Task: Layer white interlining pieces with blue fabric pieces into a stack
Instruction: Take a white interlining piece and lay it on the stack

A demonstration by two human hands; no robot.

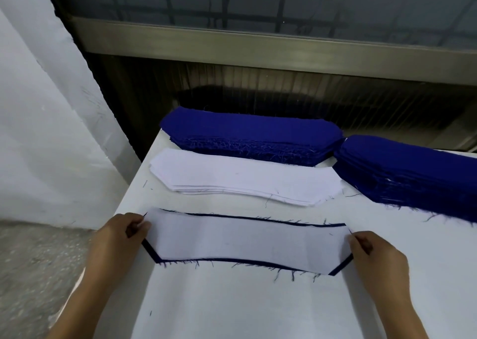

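I'm looking at the white piece near the front of the surface, lying flat on top of a blue piece. Only a thin blue rim shows round it: along the far edge, along the near edge, and at both slanted corners on the near side. Loose dark threads fray out from that rim, most of them along the near edge. The white piece is long, with angled ends and a slight inward curve along its near side.

My left hand is at the left end with its fingers curled in, thumb and fingertips pinching the white piece's tip. My right hand is at the right end and looks the same, fingers bent and closed on that tip, with the knuckles towards me. Both forearms come in from the bottom of the view.

Just beyond, and apart from this pair, sits a white stack of the same shape, with the layers at its near edge slightly fanned. Behind that, close to it, a thick blue stack lies at the far edge of the surface, its front face ragged with threads. A second blue stack lies to the right, angled, its near end close beside the first. Stray threads dot the surface. Further back there is a metal window frame, and to the left a white wall and speckled floor.
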